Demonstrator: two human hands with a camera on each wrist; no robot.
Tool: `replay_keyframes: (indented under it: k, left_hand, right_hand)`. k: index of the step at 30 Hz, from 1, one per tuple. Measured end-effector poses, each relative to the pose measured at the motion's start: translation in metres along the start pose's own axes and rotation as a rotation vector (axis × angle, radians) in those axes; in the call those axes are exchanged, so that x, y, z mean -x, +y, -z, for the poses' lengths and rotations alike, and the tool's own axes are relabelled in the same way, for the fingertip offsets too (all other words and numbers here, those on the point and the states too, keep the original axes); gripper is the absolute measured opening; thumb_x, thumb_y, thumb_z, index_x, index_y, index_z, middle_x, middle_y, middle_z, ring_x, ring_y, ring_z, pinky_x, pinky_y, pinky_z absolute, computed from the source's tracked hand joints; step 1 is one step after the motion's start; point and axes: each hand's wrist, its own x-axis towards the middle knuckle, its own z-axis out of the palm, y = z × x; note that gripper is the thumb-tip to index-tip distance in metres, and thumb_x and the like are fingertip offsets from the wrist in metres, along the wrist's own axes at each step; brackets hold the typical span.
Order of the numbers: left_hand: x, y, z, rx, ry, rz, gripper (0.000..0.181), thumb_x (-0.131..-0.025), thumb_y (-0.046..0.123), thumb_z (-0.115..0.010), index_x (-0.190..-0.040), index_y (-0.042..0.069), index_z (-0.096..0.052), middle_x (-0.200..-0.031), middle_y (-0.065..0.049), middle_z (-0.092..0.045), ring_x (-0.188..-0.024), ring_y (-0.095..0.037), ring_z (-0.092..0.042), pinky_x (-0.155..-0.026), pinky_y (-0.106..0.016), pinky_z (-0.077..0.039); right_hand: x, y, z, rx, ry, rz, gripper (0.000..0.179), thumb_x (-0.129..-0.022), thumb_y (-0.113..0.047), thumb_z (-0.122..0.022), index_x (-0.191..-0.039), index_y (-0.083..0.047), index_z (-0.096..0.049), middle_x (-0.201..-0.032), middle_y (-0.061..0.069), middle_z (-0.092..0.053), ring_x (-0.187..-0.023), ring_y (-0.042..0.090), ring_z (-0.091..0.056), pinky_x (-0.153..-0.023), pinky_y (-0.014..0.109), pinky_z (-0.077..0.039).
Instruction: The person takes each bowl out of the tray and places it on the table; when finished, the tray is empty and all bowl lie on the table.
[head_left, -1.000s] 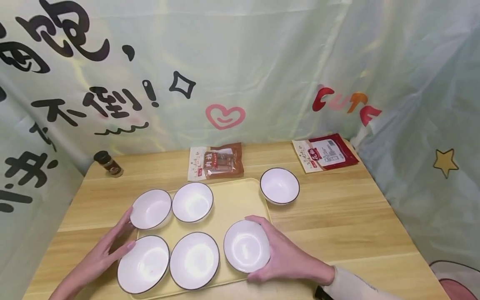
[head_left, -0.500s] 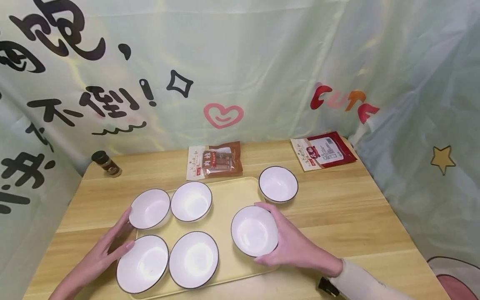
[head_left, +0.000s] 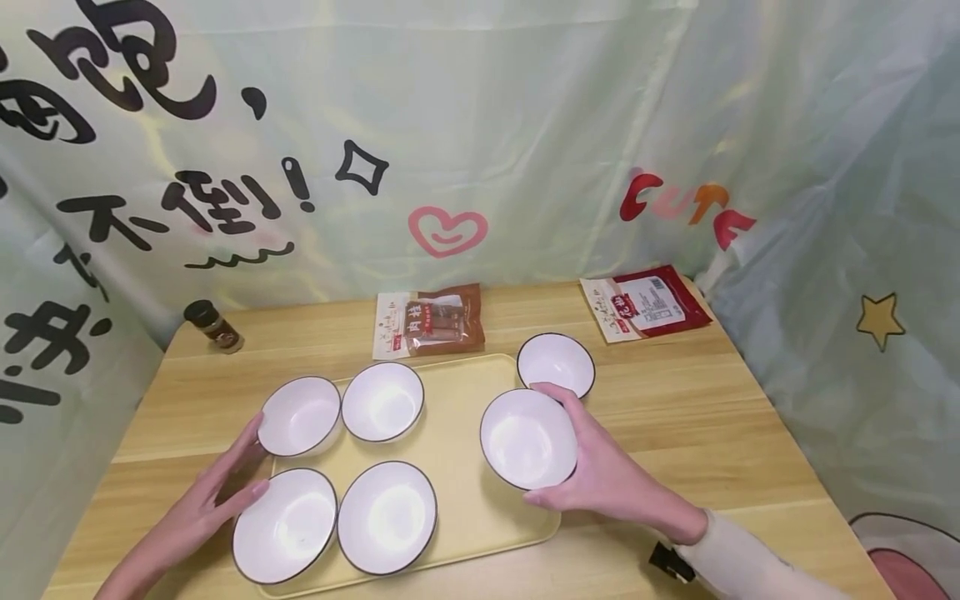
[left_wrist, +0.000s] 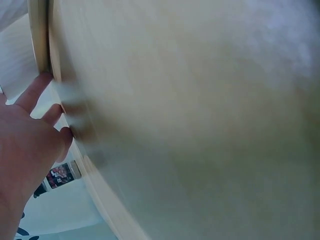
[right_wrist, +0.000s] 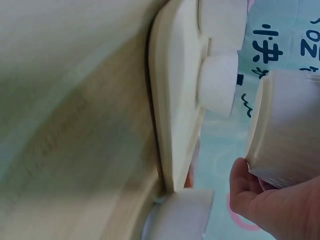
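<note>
My right hand (head_left: 603, 471) grips a white bowl (head_left: 529, 439) with a dark rim, thumb on the near side and fingers on the far side. In the right wrist view this bowl (right_wrist: 287, 127) is lifted clear of the yellow tray (right_wrist: 185, 80). At the left, my left hand (head_left: 201, 504) has its fingers spread, with fingertips at the back left bowl (head_left: 300, 417) and the thumb over the rim of the front left bowl (head_left: 285, 525). Two more bowls stand on the tray (head_left: 468, 392): one behind (head_left: 383, 402), one in front (head_left: 387, 517).
Another white bowl (head_left: 557, 365) stands at the tray's back right corner, partly behind the held one. Along the back lie a brown spice packet (head_left: 429, 321) and a red packet (head_left: 645, 303). A small dark-capped jar (head_left: 214, 326) lies at the back left.
My right hand has lifted the bowl from the tray's front right area and moved it back and to the right. The left hand and the other bowls have stayed in place.
</note>
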Motion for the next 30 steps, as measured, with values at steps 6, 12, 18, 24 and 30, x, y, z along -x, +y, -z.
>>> replay_keyframes:
  k: [6,12,18,24,30]
  left_hand:
    - [0.001,-0.001,0.0,0.009,-0.001,-0.014,0.09,-0.11,0.011,-0.065,-0.177,0.032,-0.01,-0.176,-0.024,-0.025,-0.142,0.019,-0.031,-0.104,-0.004,-0.028]
    - [0.001,-0.001,0.0,0.007,0.006,-0.014,0.089,-0.11,0.011,-0.065,-0.177,0.032,-0.01,-0.175,-0.024,-0.026,-0.141,0.018,-0.032,-0.104,-0.004,-0.028]
    - [0.002,0.0,0.0,-0.002,0.01,-0.007,0.089,-0.11,0.012,-0.065,-0.177,0.033,-0.01,-0.175,-0.025,-0.026,-0.141,0.019,-0.031,-0.104,-0.003,-0.027]
    - [0.002,0.0,0.0,-0.009,0.011,-0.007,0.089,-0.11,0.013,-0.065,-0.177,0.033,-0.01,-0.174,-0.025,-0.027,-0.14,0.019,-0.032,-0.103,-0.003,-0.027]
    - [0.0,0.0,-0.001,-0.017,0.012,-0.006,0.089,-0.11,0.014,-0.065,-0.177,0.034,-0.009,-0.176,-0.021,-0.025,-0.141,0.019,-0.03,-0.103,-0.002,-0.025]
  right_hand:
    - [0.0,-0.003,0.012,0.036,0.044,0.024,0.123,-0.064,-0.033,-0.107,-0.164,-0.033,-0.035,-0.151,0.014,-0.053,-0.125,0.04,-0.06,-0.095,0.057,-0.054]
    - [-0.002,-0.006,0.026,0.056,0.094,0.004,0.124,-0.065,-0.028,-0.108,-0.164,-0.032,-0.034,-0.15,0.017,-0.053,-0.125,0.042,-0.06,-0.095,0.058,-0.055]
    - [-0.004,-0.008,0.039,0.086,0.131,-0.035,0.125,-0.066,-0.027,-0.107,-0.167,-0.027,-0.033,-0.157,0.019,-0.048,-0.129,0.045,-0.059,-0.098,0.063,-0.052]
    - [-0.003,-0.005,0.05,0.086,0.154,-0.035,0.122,-0.069,-0.025,-0.106,-0.167,-0.024,-0.032,-0.156,0.018,-0.049,-0.129,0.046,-0.058,-0.097,0.064,-0.053]
    - [-0.005,-0.002,0.061,0.109,0.198,-0.055,0.123,-0.072,-0.022,-0.105,-0.169,-0.021,-0.029,-0.159,0.016,-0.047,-0.133,0.042,-0.054,-0.101,0.066,-0.05]
